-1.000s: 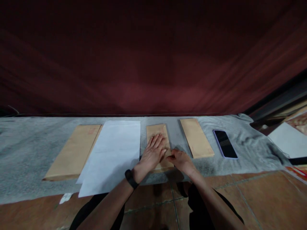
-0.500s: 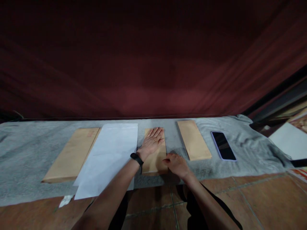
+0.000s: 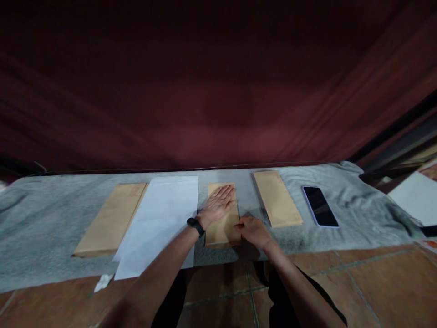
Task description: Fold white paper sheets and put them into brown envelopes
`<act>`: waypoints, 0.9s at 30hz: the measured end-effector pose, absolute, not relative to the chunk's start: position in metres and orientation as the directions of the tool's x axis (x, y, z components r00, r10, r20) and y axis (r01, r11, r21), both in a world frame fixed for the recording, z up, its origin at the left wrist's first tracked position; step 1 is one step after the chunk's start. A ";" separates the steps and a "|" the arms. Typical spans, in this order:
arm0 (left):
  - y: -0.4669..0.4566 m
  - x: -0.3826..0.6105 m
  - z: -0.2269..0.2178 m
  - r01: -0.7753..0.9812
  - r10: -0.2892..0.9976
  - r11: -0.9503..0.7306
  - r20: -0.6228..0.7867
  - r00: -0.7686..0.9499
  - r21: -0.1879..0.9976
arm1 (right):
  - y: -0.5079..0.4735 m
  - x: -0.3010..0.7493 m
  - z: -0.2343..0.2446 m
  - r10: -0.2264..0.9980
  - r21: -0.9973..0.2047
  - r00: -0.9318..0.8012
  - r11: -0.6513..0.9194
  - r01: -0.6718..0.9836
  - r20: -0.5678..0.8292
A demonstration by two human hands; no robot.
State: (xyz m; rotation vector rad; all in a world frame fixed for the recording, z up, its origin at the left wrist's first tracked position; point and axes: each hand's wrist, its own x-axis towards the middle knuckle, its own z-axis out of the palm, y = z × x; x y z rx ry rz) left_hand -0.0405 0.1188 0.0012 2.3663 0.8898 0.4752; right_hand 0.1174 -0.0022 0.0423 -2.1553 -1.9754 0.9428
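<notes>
A brown paper envelope (image 3: 223,234) lies flat on the grey cloth (image 3: 41,218) in front of me. My left hand (image 3: 219,204) rests palm down across its upper part, fingers stretched out, with a black band on the wrist. At the lower right edge of the same envelope, my right hand (image 3: 253,231) is closed, its thumb on the paper's edge and the other fingers curled under. What lies beneath those curled fingers is hidden. White paper sheets (image 3: 160,214) lie left of my left hand, partly covered by my forearm.
A stack of brown envelopes (image 3: 111,221) lies partly under the white sheets at left. More brown envelopes (image 3: 278,200) lie to the right, beside a phone (image 3: 320,207) with a purple rim. A white scrap (image 3: 103,282) sits by the cloth's front edge, above floor tiles (image 3: 385,278).
The whole view has shifted slightly, moving the things on the left a little rightward. Both hands stay on the envelope in nearly the same pose.
</notes>
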 end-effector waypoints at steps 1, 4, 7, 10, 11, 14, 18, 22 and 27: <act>0.114 -0.043 0.001 0.465 0.685 -0.615 0.138 0.716 0.637 | -0.002 0.118 0.043 0.923 -0.442 -0.016 -0.169 0.881 -0.385; 0.100 -0.049 0.000 0.408 0.671 -0.611 0.171 0.721 0.678 | -0.002 0.122 0.046 0.924 -0.431 -0.017 -0.162 0.888 -0.382; 0.086 -0.054 0.000 0.431 0.652 -0.645 0.160 0.741 0.631 | -0.002 0.128 0.046 0.926 -0.417 -0.010 -0.161 0.895 -0.378; 0.072 -0.057 0.000 0.522 0.618 -0.734 0.107 0.779 0.435 | -0.001 0.133 0.044 0.930 -0.395 0.013 -0.168 0.903 -0.367; 0.068 -0.058 0.000 0.543 0.607 -0.761 0.091 0.790 0.356 | 0.000 0.133 0.043 0.933 -0.386 0.024 -0.172 0.906 -0.360; 0.054 -0.062 0.001 0.558 0.583 -0.803 0.080 0.809 0.213 | 0.002 0.133 0.043 0.945 -0.356 0.068 -0.187 0.916 -0.321; 0.036 -0.068 0.001 0.533 0.560 -0.820 0.103 0.822 0.207 | 0.009 0.128 0.043 0.987 -0.387 0.077 -0.126 0.913 -0.141; 0.020 -0.075 0.004 0.507 0.538 -0.830 0.087 0.839 0.233 | 0.017 0.121 0.035 0.997 -0.481 -0.017 0.051 0.875 0.075; 0.008 -0.084 0.010 0.460 0.493 -0.844 0.059 0.868 0.275 | 0.022 0.112 0.016 0.969 -0.496 -0.179 0.242 0.834 0.172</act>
